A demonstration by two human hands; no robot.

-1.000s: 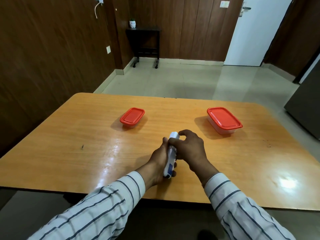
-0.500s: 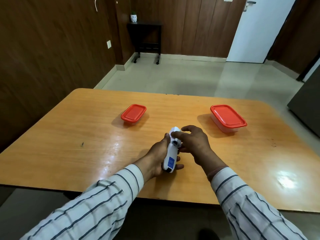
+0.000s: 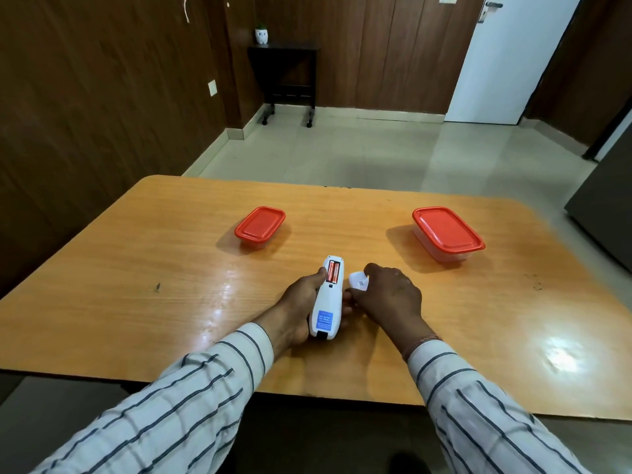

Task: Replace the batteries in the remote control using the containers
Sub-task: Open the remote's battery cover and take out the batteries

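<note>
My left hand (image 3: 298, 306) grips a white remote control (image 3: 327, 302) back side up over the wooden table (image 3: 143, 268). Its battery bay is uncovered and two orange batteries (image 3: 333, 271) lie side by side in it. A blue label sits near the remote's lower end. Just to the right, my right hand (image 3: 388, 295) pinches the small white battery cover (image 3: 358, 280), held apart from the remote. A small container with a red lid (image 3: 260, 224) stands behind on the left. A larger red-lidded container (image 3: 447, 232) stands behind on the right. Both lids are on.
The table's near edge runs just under my forearms. A dark side table (image 3: 285, 77) with a small white pot stands against the far wall. A white door (image 3: 509, 56) is at the back right, and a dark cabinet (image 3: 605, 213) stands at the right edge.
My right hand has slid the battery cover off the remote and pulled it to the right, exposing the two orange batteries. My left hand still holds the remote.
</note>
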